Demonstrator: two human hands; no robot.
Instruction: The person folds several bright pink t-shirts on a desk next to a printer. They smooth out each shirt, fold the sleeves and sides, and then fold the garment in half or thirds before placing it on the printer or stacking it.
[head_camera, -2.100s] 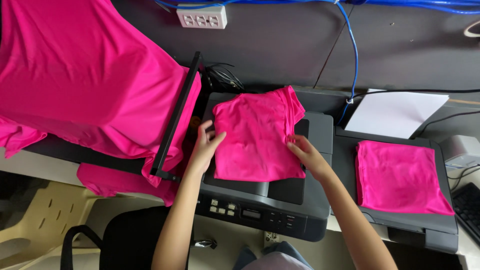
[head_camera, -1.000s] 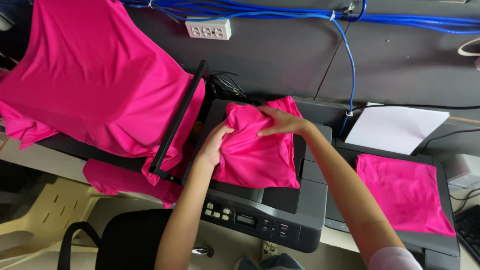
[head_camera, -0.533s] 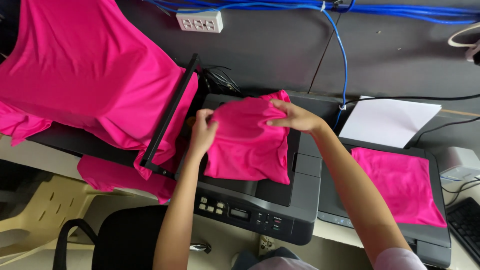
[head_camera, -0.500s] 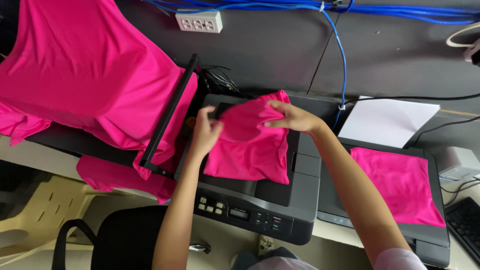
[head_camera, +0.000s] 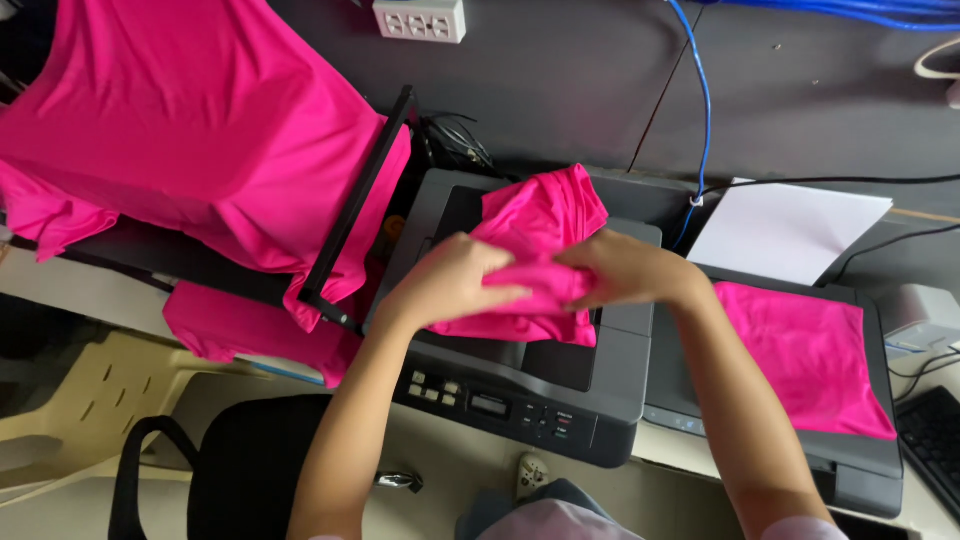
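1. The left hand (head_camera: 450, 285) and the right hand (head_camera: 620, 270) meet over the grey printer (head_camera: 520, 390), fingers clamped on a bunched pink cloth piece (head_camera: 540, 225).
2. The piece lies on the printer's top, partly gathered and not yet flat or neatly folded (by my reading, the folding is midway).
3. Right of the printer, another pink piece (head_camera: 810, 355) already lies flat on a second machine (head_camera: 860, 470).
4. Left of the printer, a large pink garment (head_camera: 190, 130) drapes untouched over the desk (head_camera: 120, 250).

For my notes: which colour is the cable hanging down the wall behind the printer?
Blue cable, seen in the head view.
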